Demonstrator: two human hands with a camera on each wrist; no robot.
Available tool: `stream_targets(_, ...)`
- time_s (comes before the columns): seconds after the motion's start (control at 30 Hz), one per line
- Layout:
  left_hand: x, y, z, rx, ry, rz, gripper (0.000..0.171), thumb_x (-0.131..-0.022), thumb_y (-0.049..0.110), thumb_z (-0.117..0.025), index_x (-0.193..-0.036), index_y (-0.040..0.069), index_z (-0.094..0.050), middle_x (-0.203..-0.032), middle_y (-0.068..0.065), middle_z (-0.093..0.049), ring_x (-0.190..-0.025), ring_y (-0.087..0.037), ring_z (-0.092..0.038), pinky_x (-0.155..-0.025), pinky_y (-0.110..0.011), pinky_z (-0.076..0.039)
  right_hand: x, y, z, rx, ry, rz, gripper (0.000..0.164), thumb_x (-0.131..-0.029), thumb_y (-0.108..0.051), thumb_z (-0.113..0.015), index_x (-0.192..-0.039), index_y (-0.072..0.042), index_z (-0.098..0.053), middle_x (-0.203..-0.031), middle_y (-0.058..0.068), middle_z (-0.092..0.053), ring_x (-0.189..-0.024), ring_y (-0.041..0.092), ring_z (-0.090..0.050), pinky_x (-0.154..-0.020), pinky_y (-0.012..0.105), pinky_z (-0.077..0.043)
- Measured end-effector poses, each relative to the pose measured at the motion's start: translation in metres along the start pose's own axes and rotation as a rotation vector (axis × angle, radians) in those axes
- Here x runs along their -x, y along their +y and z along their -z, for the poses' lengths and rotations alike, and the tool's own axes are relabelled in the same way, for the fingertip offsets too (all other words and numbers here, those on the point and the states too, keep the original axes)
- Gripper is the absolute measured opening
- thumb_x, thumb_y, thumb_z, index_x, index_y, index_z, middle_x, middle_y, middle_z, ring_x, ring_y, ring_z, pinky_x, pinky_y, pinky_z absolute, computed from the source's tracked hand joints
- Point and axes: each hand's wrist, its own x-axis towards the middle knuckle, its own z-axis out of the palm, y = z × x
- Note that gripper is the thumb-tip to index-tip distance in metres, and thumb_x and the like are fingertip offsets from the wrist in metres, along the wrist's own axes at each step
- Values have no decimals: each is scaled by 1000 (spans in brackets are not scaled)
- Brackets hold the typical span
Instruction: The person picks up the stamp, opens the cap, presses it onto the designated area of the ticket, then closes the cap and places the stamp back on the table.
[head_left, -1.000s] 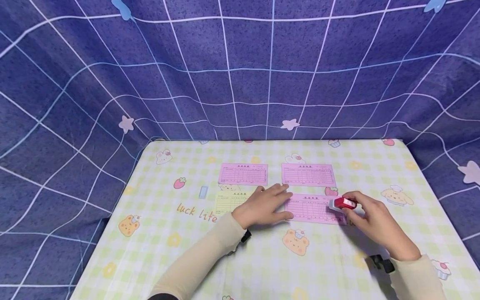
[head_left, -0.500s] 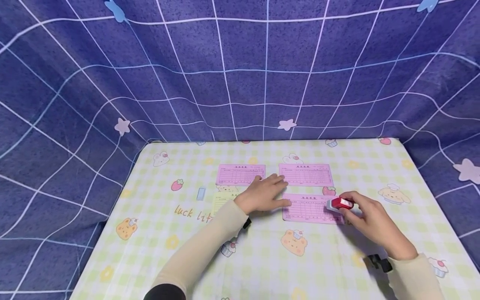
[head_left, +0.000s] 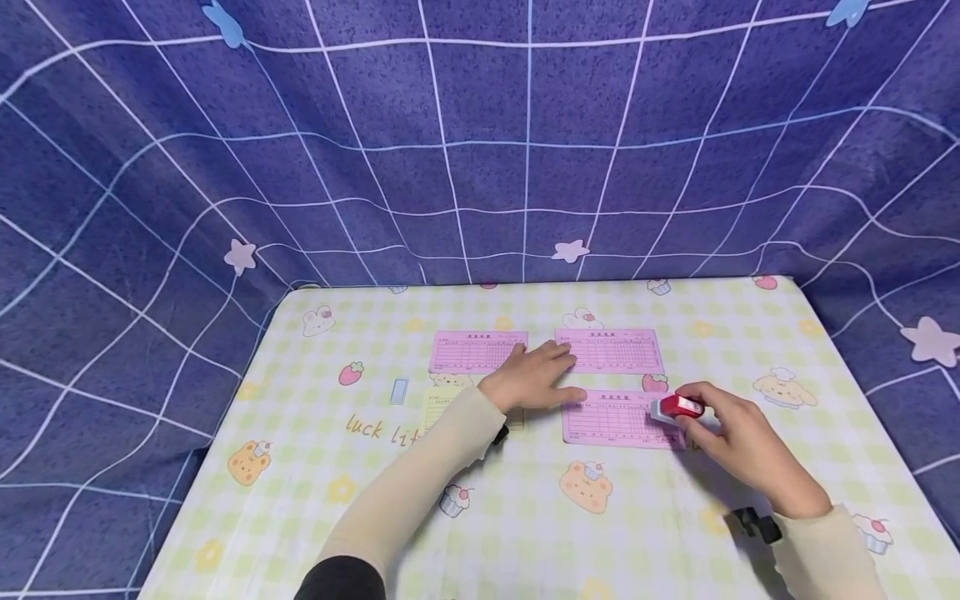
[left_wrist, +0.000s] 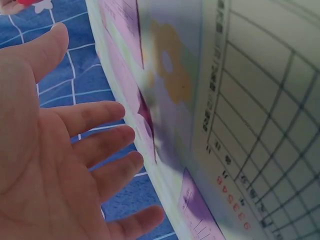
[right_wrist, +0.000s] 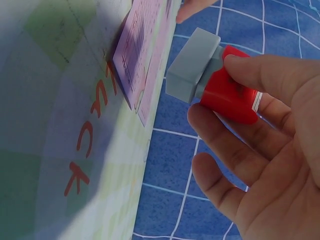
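In the head view my right hand (head_left: 746, 442) holds a rubber stamp (head_left: 678, 406) over the right side of the near pink form (head_left: 611, 417). The stamp (right_wrist: 220, 80) has a red handle and a grey block end; thumb and fingers pinch the handle, and in the right wrist view the block is off the paper. My left hand (head_left: 531, 377) is spread, its fingertips at the left edge of the far right pink form (head_left: 618, 354). The left palm (left_wrist: 55, 175) holds nothing. A far left pink form (head_left: 468, 350) lies beside it. My left forearm partly hides a yellow form (head_left: 442, 398).
A checked tablecloth (head_left: 300, 492) with printed cartoon animals and lettering covers the table. A small light-blue rectangle (head_left: 399, 391) shows left of the forms. A blue curtain (head_left: 480, 167) with a line grid hangs behind and at the sides.
My left hand has moved up and away from the near pink form towards the far right one. The right hand keeps the stamp at nearly the same place. The whole view has shifted slightly.
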Motion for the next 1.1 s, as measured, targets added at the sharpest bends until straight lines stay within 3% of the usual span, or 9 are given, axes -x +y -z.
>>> stream_targets(0.33, -11, -2, 0, 1, -27, -4, 82, -101, 72, -48, -164, 19, -41, -174, -2, -24, -161, -22, -19, -124, -67, -17, -3, 2, 1, 7, 6, 12, 42, -82, 8, -84, -117, -9, -68, -97, -6, -68, -80, 12, -58, -69, 20, -46)
stream_targets(0.47, -13, -2, 2, -10, -39, -7, 82, -102, 71, -48, -163, 18, -42, -174, -1, -25, -161, -20, -20, -125, -67, -16, -8, 5, 2, 12, -3, 23, 42, -82, 7, -84, -117, -9, -67, -97, -6, -67, -76, 13, -55, -67, 20, -42)
stream_targets(0.73, -17, -5, 6, -18, -66, -11, 81, -102, 71, -47, -162, 17, -44, -174, -1, -27, -160, -19, -23, -124, -68, -15, -24, 12, 4, 28, 3, 45, 39, -83, 6, -83, -115, -9, -68, -94, -6, -65, -67, 14, -50, -66, 15, -35)
stream_targets(1.1, -20, -5, 7, -20, -88, -8, 80, -102, 71, -47, -161, 16, -46, -173, -2, -28, -160, -20, -25, -125, -68, -14, -51, 23, 4, 48, 34, 72, 37, -84, 7, -83, -114, -7, -68, -94, -1, -70, -74, 15, -54, -71, 18, -39)
